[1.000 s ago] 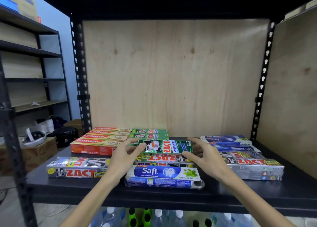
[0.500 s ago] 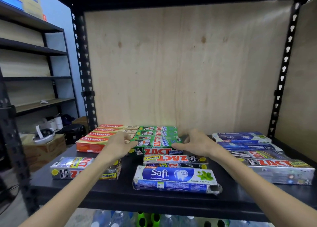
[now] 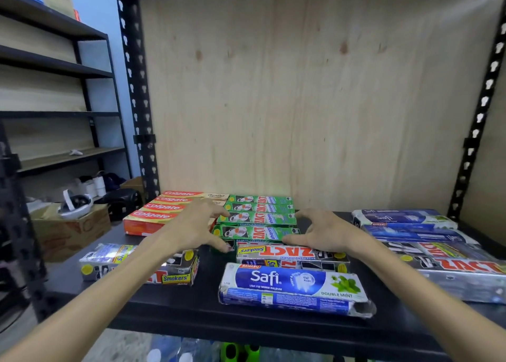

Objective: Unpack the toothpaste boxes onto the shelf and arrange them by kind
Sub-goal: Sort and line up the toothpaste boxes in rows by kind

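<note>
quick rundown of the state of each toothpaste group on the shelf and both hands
Colgate boxes: flat, rowed at back left.
Green Zact boxes: flat, rowed beside the Colgate.
Safi box: flat, alone at the front edge, right end torn.
Silver Zact box: flat, behind the Safi box.
Left hand: open, holding nothing.
Right hand: open, holding nothing.

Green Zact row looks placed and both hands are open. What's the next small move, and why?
Probably pick up the silver Zact Smokers box just below the right hand and carry it to the silver Zact stack at right: it lies apart from its kind, in front of the green Zact row.
</note>
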Demonstrator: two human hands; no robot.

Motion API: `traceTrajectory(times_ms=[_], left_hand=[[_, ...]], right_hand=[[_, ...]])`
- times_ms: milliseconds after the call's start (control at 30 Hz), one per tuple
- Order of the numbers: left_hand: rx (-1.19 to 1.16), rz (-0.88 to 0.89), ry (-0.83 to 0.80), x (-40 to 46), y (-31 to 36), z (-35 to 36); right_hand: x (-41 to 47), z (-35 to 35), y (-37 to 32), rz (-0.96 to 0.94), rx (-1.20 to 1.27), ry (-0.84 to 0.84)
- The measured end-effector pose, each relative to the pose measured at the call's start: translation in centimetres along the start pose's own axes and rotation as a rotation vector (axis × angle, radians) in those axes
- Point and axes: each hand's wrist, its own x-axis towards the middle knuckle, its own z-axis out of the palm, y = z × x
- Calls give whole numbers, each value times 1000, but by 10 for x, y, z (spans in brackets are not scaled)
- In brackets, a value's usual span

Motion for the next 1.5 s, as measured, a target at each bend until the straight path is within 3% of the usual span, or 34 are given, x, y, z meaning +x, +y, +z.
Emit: traceTrajectory(times_ms=[933,1300,1433,1500], left_hand=[[-187,-23,-130,16,-11,5],[-104,-21,-165,13,-6,2],[-173,-25,-271,23,7,-8],[-235,-17,-210,32,19,-10]], right_hand=[[1,10,8,16,27,165],[5,8,9,95,83,134],[0,2,11,122,165,222],[-4,-4,11,105,180,279]])
